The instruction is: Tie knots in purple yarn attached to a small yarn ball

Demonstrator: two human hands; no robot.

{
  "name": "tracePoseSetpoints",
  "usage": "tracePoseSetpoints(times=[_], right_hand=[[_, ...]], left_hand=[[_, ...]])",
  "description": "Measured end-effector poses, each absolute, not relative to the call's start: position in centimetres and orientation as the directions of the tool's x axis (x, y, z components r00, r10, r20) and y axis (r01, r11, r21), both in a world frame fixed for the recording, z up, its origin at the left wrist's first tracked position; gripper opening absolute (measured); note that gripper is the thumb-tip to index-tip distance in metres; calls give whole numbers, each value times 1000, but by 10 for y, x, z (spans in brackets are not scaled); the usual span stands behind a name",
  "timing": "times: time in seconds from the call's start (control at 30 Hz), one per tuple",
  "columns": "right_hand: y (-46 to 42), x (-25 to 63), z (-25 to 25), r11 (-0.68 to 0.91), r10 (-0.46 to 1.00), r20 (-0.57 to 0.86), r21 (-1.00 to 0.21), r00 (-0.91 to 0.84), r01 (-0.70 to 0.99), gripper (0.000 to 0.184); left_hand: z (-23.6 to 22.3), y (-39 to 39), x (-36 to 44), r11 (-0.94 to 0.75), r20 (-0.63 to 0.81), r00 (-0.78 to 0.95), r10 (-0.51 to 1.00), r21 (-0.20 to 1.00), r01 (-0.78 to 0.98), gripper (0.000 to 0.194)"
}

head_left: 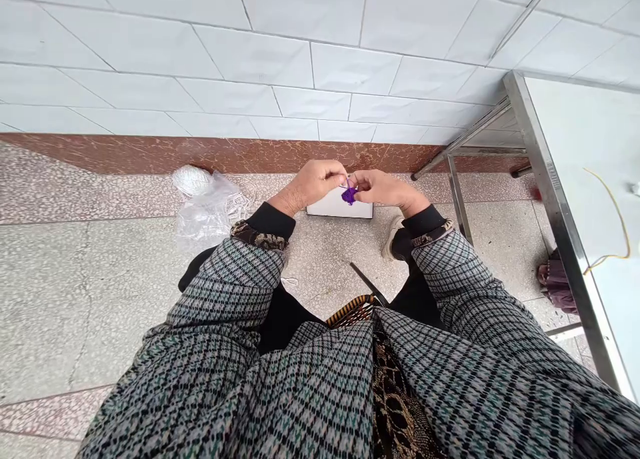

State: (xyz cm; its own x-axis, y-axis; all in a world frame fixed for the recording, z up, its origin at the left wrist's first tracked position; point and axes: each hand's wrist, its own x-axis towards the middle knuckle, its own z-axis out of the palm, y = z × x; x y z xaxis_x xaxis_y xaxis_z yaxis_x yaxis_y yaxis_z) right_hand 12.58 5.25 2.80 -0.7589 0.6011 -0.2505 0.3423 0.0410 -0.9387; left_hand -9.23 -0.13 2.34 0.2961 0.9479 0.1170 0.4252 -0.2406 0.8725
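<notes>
My left hand [314, 184] and my right hand [384, 188] meet in front of me, above the floor. Both are closed in a pinch on a small purple piece of yarn work [349, 194] held between their fingertips. A thin purple strand or hook tip rises from it between the fingers; I cannot make out which. Below the hands a white box [336, 207] lies on the floor by the wall. My checked sleeves and dark trousers fill the lower half of the view.
A clear plastic bag with white yarn [205, 199] lies on the floor at the left. A metal-framed table [560, 199] stands at the right, with a yellow cord [617, 219] on it. A dark cloth bundle [555, 282] sits under it. A woven chair edge [350, 309] shows between my knees.
</notes>
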Motion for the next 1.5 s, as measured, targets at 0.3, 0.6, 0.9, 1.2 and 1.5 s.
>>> tracePoseSetpoints(times=[0.3,0.6,0.9,1.2,1.5], right_hand=[[68,126,24,-92,911,-116,-993,-395,80,24],[54,129,35,-172,718,-130,-985,-684,6,34],[55,120,23,-81,774,-264,-942,-576,324,25],[64,127,36,-13,925,2,-999,-379,-36,27],[47,126,32,-58,548,-161,-986,-821,155,29]], left_hand=[[22,-6,-80,-217,-34,569,821,905,367,19],[20,5,-102,-155,87,162,983,868,472,19],[30,-7,-89,-266,94,409,908,883,388,22],[25,-4,-90,-197,1,472,882,910,366,20],[27,1,-105,-141,69,184,981,898,416,19]])
